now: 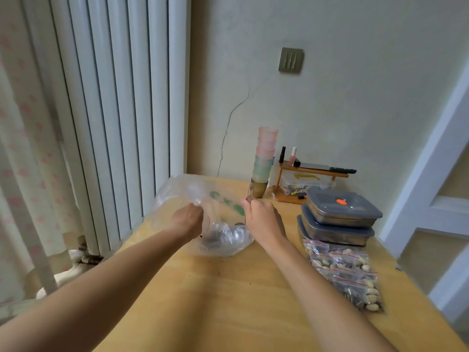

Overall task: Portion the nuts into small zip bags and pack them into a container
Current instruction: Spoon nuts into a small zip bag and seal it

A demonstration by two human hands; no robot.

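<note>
Nuts show as a small dark heap in the bottom of a large clear plastic bag with green print (203, 199), which is held up over the pale wooden worktop (203, 288) near its far left corner. Each hand has its grip closed on the bag's upper edge: the left hand (187, 219) pinches the film at the left of the mouth, and the right hand (261, 219) pinches it at the right, thumb uppermost. Along the worktop's right side lies a row of small red-striped zip bags filled with pale and dark nuts (347, 273). Just beyond them stand two stacked metal containers with grey lids (337, 219), the top lid bearing an orange spot. Farther back, a stack of pink and green plastic cups (265, 158) stands beside a small wooden rack (309, 174).
</note>
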